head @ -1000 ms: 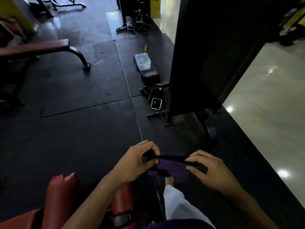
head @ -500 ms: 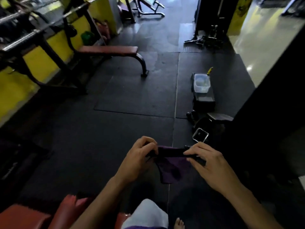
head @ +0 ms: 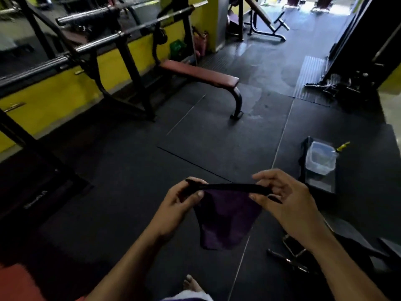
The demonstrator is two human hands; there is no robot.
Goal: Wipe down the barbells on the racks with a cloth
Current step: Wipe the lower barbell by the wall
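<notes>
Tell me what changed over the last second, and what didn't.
The view swung left: the barbells on the racks came into sight, and the plastic tub slid to the right. The purple cloth now hangs lower, more unfolded. Unchanged: left hand and right hand still pinch its top edge, stretched between them.

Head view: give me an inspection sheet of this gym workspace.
Surface: black rubber floor mats, seams visible.
Job's things: purple cloth stretched between both hands; barbells on the racks at upper left, untouched.
Clutter: clear plastic tub on a dark box at right; metal parts on the floor at lower right.
Grippers: left hand and right hand each pinch the cloth's top edge with their fingers.
Cables: nothing seen.
Surroundings: red flat bench, yellow wall, incline bench farther back, a bare foot below.
</notes>
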